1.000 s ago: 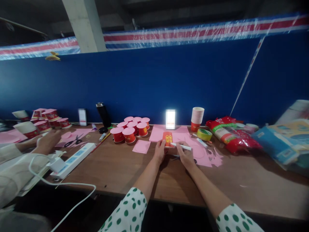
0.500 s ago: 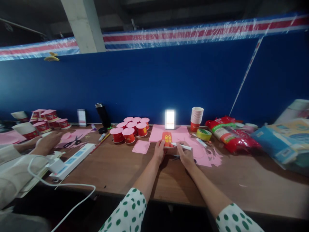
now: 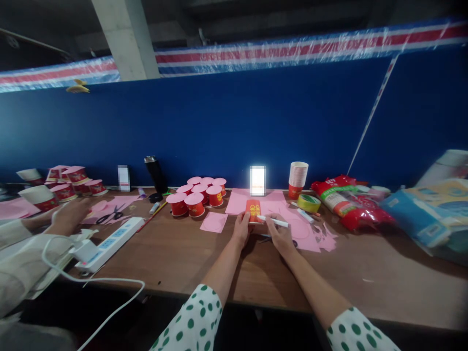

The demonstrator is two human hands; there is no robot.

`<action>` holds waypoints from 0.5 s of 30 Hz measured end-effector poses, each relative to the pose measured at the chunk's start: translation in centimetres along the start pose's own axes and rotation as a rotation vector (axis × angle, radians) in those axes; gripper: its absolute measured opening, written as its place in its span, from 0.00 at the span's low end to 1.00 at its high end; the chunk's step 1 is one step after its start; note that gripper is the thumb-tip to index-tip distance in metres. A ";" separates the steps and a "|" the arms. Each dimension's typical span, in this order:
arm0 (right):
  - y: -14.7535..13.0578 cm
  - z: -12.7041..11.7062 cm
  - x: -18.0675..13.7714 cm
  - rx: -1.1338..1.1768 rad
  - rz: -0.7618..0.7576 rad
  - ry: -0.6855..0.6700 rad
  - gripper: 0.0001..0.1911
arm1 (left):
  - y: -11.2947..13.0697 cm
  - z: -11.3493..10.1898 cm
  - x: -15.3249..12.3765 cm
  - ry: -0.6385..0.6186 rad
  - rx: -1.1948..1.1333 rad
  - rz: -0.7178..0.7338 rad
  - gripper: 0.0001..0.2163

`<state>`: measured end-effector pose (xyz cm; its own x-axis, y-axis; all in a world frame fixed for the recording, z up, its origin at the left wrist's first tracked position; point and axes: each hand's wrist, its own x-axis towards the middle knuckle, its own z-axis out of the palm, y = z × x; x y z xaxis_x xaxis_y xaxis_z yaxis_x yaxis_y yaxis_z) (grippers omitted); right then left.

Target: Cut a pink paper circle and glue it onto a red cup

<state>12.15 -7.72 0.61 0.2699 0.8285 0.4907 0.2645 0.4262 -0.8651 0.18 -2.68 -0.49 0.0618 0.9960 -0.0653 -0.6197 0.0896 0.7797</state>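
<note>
Along the back of our table (image 3: 171, 258) we see a blue partition (image 3: 219, 126), topped by striped plastic sheeting (image 3: 292, 53).
A concrete pillar (image 3: 127, 39) rises behind it, and we notice a yellow object (image 3: 78, 87) at its top edge, too blurred to name; near the partition's foot stand a black flask (image 3: 155, 175) and two pixelated screens, while on our left a white power strip (image 3: 119, 240) lies near a white cable (image 3: 120, 280) dangling past the table's front edge, and on our right a shiny red bag (image 3: 349, 204) sits beside a blue package (image 3: 431, 209).
</note>
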 end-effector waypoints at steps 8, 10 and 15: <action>0.0 0.0 0.0 0.003 0.006 0.006 0.14 | 0.0 0.0 0.0 -0.004 -0.019 0.002 0.11; 0.0 -0.1 0.0 0.000 0.005 0.020 0.14 | 0.0 0.0 0.1 -0.009 -0.025 0.006 0.12; 0.0 -0.2 0.1 0.005 -0.001 0.040 0.15 | 0.0 -0.2 0.1 -0.039 -0.041 0.021 0.14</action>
<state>12.36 -7.76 0.71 0.3067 0.8129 0.4951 0.2599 0.4289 -0.8652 0.08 -2.56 -0.63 0.0780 0.9967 -0.0243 -0.6525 0.0695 0.7546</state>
